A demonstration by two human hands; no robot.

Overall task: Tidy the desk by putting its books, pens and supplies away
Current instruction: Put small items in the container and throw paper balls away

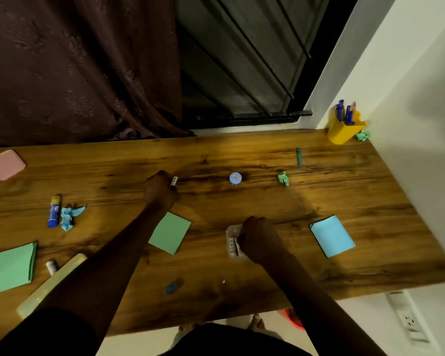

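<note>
White stick (174, 181), pinched in left hand (161, 190) fingers beyond the clear case (232, 235), could slip and roll. Right hand (257, 237) fingers curl on that case; a nudge may skid it.

The right hand (257, 237) covers most of the clear plastic tray (232, 231) (contents, grip unclear). The left hand (159, 191) hides most of a small white cylinder (174, 181). Label on round blue lid (235, 178): illegible.

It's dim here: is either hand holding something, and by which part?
The left hand grips a small white stick by one end; the other end pokes out. The right hand rests at the clear box; a grip there cannot be told.
</note>
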